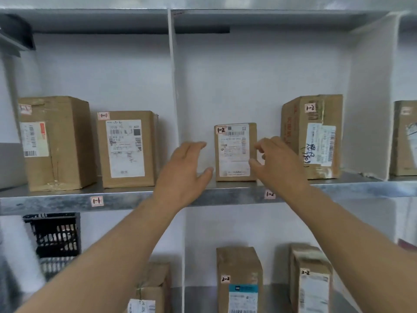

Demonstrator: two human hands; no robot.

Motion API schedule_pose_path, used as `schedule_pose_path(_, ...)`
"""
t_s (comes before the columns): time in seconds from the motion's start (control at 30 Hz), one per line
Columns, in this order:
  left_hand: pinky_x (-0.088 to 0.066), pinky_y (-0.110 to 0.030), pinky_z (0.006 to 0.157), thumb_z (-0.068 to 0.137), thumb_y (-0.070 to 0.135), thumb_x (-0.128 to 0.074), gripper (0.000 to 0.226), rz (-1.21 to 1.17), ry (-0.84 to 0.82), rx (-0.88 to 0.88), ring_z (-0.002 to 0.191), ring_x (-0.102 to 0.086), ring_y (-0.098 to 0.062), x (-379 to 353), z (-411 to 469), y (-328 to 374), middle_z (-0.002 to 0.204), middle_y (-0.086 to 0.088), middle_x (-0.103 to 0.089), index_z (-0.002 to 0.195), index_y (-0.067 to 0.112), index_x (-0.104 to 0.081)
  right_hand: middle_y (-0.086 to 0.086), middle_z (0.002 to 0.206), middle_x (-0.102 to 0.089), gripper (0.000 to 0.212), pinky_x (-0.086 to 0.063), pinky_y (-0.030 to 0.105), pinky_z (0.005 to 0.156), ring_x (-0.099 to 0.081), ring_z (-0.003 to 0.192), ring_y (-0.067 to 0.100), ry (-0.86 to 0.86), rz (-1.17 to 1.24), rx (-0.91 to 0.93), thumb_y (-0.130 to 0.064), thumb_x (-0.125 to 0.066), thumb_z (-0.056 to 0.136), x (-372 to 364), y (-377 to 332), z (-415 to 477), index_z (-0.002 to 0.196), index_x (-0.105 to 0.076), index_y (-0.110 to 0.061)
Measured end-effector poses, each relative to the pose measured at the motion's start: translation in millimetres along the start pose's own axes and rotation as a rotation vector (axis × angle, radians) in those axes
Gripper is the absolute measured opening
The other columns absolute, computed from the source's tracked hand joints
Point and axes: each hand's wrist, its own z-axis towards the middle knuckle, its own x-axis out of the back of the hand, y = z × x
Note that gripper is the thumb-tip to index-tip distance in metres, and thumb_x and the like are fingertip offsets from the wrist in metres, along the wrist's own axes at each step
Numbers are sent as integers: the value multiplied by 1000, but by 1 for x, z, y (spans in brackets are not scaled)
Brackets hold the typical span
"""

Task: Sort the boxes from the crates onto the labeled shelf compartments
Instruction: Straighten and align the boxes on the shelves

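Note:
A small cardboard box marked 1-2 stands upright on the metal shelf, in the compartment above the shelf label 1-2. My left hand is spread open just left of the box, apart from it. At the box's right edge is my right hand, fingers loosely curled and the thumb close to the lower right side. Neither hand grips the box. A larger box, also marked 1-2, stands at the right of the same compartment.
A white divider separates this compartment from the left one, where two boxes marked 1-1 stand. On the shelf below are two boxes marked 2-2, another box and a black crate.

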Motion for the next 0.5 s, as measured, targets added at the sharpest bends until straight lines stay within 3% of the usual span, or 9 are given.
schedule_pose_path(0.17,-38,-34,100,90,31,-60,65,2,-95,131,127,-41,-21,-47,30,26,143,-4,-36,145,19,-27,7,132,-48,52,-44,35,91,-53,114,23,-153,-8,-49,-34,-58,91,-5,52,14,137,-44,-14)
schedule_pose_path(0.3,-38,-36,101,85,34,-67,78,11,-122,307,126,-45,-25,-69,43,27,143,-7,-37,146,17,-23,9,131,-48,57,-44,35,87,-51,116,26,-273,13,6,-39,-59,87,-18,65,27,135,-43,-12)
schedule_pose_path(0.37,-39,-33,99,82,33,-71,81,-51,-140,384,124,-47,-22,-77,45,27,143,-4,-40,145,16,-24,9,125,-53,54,-45,35,84,-54,110,26,-330,70,32,-40,-60,86,-28,66,32,131,-46,-12)
schedule_pose_path(0.5,-44,-25,86,82,23,-72,62,-197,-177,455,105,-58,-15,-79,46,26,124,4,-59,134,22,-39,8,115,-63,35,-46,32,75,-59,99,25,-379,165,74,-30,-58,88,-43,69,35,118,-51,-11)
